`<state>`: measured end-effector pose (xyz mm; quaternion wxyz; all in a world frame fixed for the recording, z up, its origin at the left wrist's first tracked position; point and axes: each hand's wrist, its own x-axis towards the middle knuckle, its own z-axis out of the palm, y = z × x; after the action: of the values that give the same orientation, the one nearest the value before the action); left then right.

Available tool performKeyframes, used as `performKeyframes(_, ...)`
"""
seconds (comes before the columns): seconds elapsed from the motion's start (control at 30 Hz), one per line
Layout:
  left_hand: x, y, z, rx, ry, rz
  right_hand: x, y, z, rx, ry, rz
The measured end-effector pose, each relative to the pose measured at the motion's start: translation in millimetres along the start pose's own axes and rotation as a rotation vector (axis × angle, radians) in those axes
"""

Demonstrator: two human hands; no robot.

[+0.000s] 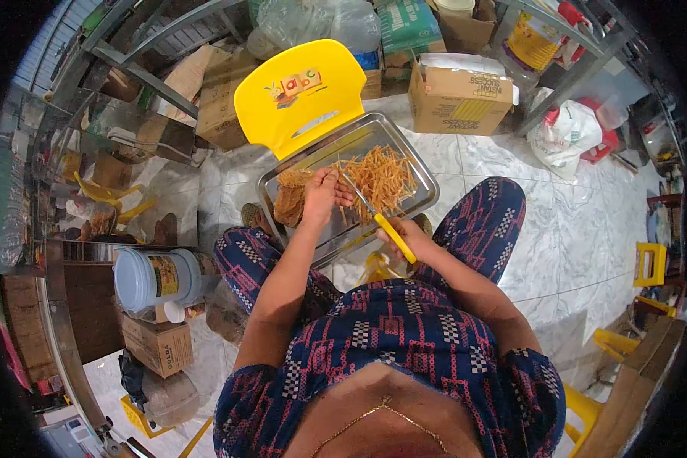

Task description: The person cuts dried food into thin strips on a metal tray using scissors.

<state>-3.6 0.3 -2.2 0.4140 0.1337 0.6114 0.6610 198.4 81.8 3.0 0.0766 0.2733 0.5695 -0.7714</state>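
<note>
My right hand [410, 235] is closed around the yellow handle of a pair of scissors [395, 237]. Their metal blades point up and left to the fingers of my left hand [324, 197], which pinches a thin orange-brown piece, mostly hidden by the fingers. Both hands are over a rectangular steel tray [427, 200]. A heap of thin orange-brown strips [382, 179] fills the tray's right part. Flat, wider brown pieces [288, 202] lie at its left, beside my left hand.
Behind the tray stands a yellow chair [301, 91] with a printed backrest. Cardboard boxes [462, 99] and metal shelving surround the marble-patterned floor [565, 229]. A pale blue bucket [146, 279] is at the left, and a white plastic bag [563, 133] at the right.
</note>
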Motion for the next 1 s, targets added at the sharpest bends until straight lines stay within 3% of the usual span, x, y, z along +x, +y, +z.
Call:
performKeyframes(0.27,1,-4,-1,-0.027,-0.054,-0.008,17,29,-5,-0.087,-0.029,-0.171)
performKeyframes(0.5,-3,-8,5,0.022,-0.133,-0.024,17,28,-2,-0.080,0.019,-0.186)
performKeyframes(0.77,-2,-9,6,0.054,-0.138,-0.016,10,14,-3,-0.002,0.009,-0.027)
performKeyframes(1.0,2,-12,3,0.079,-0.143,0.000,14,23,-1,-0.081,0.020,-0.118)
